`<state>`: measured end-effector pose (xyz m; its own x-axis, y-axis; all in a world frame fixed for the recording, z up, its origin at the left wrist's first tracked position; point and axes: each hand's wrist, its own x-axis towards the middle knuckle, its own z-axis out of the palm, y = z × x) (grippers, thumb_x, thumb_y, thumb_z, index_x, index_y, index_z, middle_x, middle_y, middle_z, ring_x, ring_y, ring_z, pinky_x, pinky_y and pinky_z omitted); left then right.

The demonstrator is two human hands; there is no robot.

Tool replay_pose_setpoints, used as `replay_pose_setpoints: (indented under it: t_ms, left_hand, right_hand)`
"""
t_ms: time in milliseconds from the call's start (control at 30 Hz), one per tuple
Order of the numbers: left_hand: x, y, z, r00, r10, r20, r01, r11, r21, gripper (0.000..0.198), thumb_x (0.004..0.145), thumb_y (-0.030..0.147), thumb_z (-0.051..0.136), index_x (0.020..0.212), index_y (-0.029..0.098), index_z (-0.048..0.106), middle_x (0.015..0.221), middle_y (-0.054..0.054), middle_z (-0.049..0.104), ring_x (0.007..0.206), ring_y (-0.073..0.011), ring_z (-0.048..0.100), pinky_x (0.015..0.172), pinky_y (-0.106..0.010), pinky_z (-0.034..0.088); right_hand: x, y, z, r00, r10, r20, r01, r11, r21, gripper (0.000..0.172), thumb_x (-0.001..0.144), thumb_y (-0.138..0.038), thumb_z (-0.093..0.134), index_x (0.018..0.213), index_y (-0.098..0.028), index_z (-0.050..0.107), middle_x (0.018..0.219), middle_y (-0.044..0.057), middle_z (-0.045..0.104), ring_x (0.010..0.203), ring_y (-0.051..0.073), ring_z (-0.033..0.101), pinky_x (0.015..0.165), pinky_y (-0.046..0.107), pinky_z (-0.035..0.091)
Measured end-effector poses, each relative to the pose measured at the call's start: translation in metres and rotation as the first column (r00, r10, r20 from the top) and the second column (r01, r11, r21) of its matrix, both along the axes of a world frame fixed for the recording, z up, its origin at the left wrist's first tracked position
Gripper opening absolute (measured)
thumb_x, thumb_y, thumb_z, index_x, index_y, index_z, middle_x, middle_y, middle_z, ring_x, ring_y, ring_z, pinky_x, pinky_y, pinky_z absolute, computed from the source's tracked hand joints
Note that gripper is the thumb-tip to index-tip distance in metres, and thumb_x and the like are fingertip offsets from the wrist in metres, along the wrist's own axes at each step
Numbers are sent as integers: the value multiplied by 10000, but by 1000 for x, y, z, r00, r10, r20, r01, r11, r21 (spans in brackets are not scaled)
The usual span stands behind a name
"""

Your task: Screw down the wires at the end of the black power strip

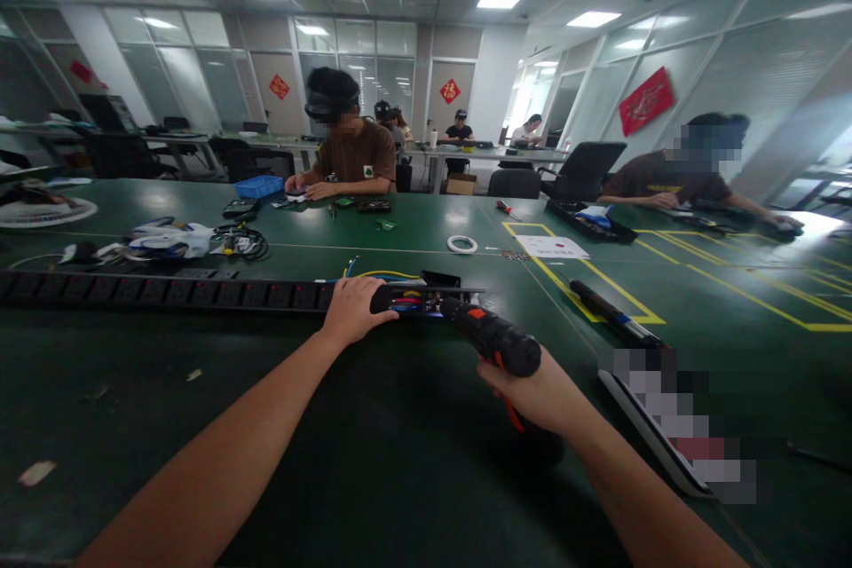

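Note:
A long black power strip (pixel 200 291) with a row of sockets lies across the green table. Its right end is opened up, showing coloured wires (pixel 406 300) and a small circuit board. My left hand (pixel 356 311) grips the strip beside that opening, fingers over the top and thumb along the near side. In my right hand (pixel 532 390) is a black and orange cordless drill (pixel 496 339), its nose pointing left at the strip's open end. Whether the bit touches a screw is hidden from me.
Behind the strip lie bundled cables (pixel 240 241), a white tape roll (pixel 461 244) and a blue basket (pixel 258 186). A red screwdriver (pixel 508 209) lies farther back. At right are a long black tool (pixel 616 312) and a partly blurred white-edged object (pixel 656 435). Co-workers sit opposite and at right.

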<state>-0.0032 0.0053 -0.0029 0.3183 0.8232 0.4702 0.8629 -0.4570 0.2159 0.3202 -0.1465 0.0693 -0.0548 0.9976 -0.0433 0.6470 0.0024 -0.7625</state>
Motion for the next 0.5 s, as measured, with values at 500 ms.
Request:
replay_pose_setpoints:
  t_ms: [500]
  left_hand:
    - [-2,0,1,1000,1,-6,-1,1000,4,598,967,661,777,1402,253,720,1450,-137,746,1364,-392,648,1193,-564,410]
  right_hand:
    - [-2,-3,5,1000,-1,2,1,999,-35,130,828,-279,755,931,-201,742,775,19,742,739,216,690,681,321,498]
